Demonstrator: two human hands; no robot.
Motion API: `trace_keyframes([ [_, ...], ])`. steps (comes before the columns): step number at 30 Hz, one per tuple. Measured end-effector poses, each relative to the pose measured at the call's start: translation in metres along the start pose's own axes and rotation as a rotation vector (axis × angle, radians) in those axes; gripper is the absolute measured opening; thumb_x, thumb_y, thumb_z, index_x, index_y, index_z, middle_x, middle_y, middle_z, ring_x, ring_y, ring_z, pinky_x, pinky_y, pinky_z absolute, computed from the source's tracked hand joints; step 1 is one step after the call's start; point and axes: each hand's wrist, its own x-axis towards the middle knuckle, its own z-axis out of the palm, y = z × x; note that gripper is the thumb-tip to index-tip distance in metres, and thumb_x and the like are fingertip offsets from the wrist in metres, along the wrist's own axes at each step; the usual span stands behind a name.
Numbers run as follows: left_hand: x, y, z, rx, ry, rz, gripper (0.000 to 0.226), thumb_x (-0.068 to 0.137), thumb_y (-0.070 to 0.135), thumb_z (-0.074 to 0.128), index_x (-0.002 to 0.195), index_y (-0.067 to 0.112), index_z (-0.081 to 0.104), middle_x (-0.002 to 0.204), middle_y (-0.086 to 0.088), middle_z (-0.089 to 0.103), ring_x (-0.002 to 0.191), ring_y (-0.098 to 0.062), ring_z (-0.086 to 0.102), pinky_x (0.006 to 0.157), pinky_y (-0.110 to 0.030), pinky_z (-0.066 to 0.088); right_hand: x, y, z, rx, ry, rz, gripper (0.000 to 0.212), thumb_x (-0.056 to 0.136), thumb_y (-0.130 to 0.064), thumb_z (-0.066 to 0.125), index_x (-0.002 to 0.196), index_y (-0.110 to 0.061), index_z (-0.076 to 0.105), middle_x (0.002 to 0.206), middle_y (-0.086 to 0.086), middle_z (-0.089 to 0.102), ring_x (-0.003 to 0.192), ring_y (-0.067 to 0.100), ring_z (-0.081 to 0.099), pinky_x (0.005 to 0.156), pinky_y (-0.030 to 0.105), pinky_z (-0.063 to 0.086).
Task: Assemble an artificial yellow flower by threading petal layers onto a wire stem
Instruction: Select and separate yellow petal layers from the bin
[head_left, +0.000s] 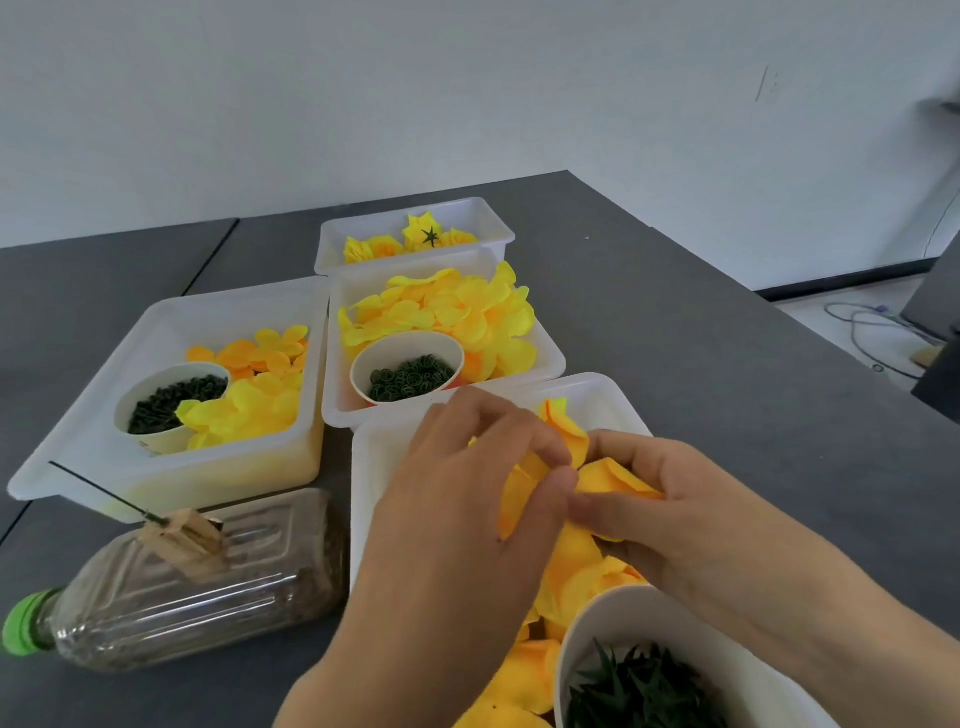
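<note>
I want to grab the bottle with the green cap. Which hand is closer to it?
Left. The left hand is just right of the bottle, over the near tray; the right hand is farther right.

A bottle (197, 587) with a green cap (23, 621) lies on the grey surface (701, 364), left of the fingers; cables (872, 332) trail on the floor far right.

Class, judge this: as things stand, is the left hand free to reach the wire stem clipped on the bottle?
Probably not yet. The left hand is pinching a petal together with the right hand; the path to the wire stem itself looks open.
</note>
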Motion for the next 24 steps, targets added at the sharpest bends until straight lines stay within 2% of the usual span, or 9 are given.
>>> trace_keyframes([
  [3,-0.001,-0.001,0.004,0.016,0.063,-0.117,0.017,0.087,0.058,0.050,0.088,0.042,0.054,0.102,0.025,0.048,0.101,0.005,0.050,0.072,-0.016,0.044,-0.003,-0.003,0.010,-0.288,0.053,-0.095,0.010,0.086,-0.021,0.068,0.093,-0.029,0.069,0.076,0.001,0.069,0.068,0.011,0.063,0.064,0.033,0.053],
  [4,-0.001,-0.001,0.004,0.023,0.075,-0.152,0.020,0.085,0.062,0.050,0.087,0.043,0.053,0.102,0.025,0.048,0.099,0.007,0.050,0.071,-0.016,0.044,-0.005,-0.004,0.014,-0.354,0.077,-0.126,0.010,0.087,-0.022,0.066,0.093,-0.030,0.067,0.077,0.002,0.068,0.067,0.013,0.062,0.062,0.035,0.054],
  [7,0.001,-0.003,0.002,0.047,0.091,-0.207,0.025,0.074,0.065,0.054,0.080,0.041,0.053,0.095,0.025,0.052,0.090,0.011,0.054,0.068,-0.016,0.045,-0.009,-0.002,0.025,-0.483,0.145,-0.170,0.016,0.087,-0.025,0.063,0.099,-0.035,0.062,0.086,-0.004,0.068,0.073,0.014,0.063,0.067,0.039,0.057],
  [11,0.003,-0.001,-0.001,0.030,0.094,-0.205,0.026,0.070,0.063,0.061,0.075,0.038,0.058,0.090,0.022,0.057,0.084,0.006,0.059,0.071,-0.022,0.053,-0.011,0.004,0.028,-0.700,0.230,-0.210,0.029,0.088,-0.033,0.060,0.112,-0.047,0.050,0.099,-0.025,0.060,0.092,-0.003,0.056,0.081,0.023,0.051],
  [14,0.003,0.000,-0.002,-0.025,0.104,-0.209,0.023,0.068,0.058,0.066,0.075,0.036,0.063,0.089,0.022,0.060,0.085,0.002,0.062,0.075,-0.027,0.057,-0.011,0.005,0.027,-0.744,0.234,-0.227,0.032,0.088,-0.037,0.059,0.114,-0.051,0.047,0.101,-0.030,0.057,0.097,-0.006,0.054,0.084,0.019,0.050],
  [18,0.003,0.000,-0.006,-0.117,0.133,-0.230,0.021,0.067,0.054,0.068,0.073,0.033,0.067,0.087,0.020,0.063,0.084,0.001,0.065,0.076,-0.033,0.058,-0.013,0.002,0.027,-0.721,0.206,-0.262,0.023,0.085,-0.039,0.057,0.098,-0.055,0.047,0.103,-0.039,0.052,0.097,-0.011,0.052,0.075,0.016,0.051],
  [24,0.002,0.001,-0.007,-0.125,0.145,-0.228,0.019,0.068,0.051,0.073,0.073,0.034,0.068,0.088,0.020,0.063,0.085,0.001,0.065,0.075,-0.034,0.058,-0.013,0.002,0.027,-0.717,0.186,-0.286,0.025,0.076,-0.048,0.049,0.096,-0.062,0.044,0.106,-0.043,0.049,0.099,-0.014,0.051,0.075,0.014,0.051],
])
